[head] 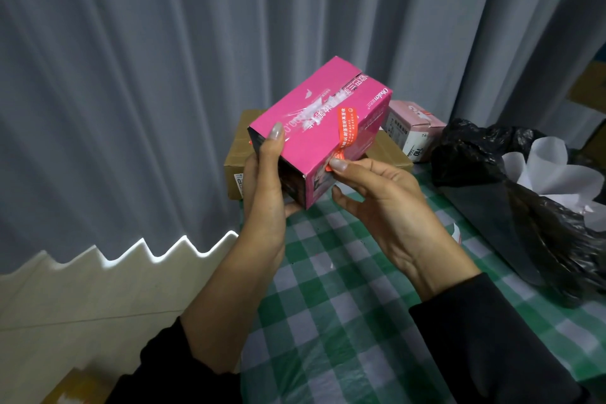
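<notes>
A bright pink cardboard box with clear tape along its top seam is held up over the table's left end. My left hand grips its near end, thumb on the top face and fingers underneath. An orange seal sticker runs across the top and down the near side. My right hand pinches the sticker's lower end between thumb and forefinger at the box's bottom edge.
A green-and-white checked cloth covers the table. Behind the pink box lie a brown carton and a pale pink box. A black plastic bag with white paper fills the right side. Grey curtains hang behind.
</notes>
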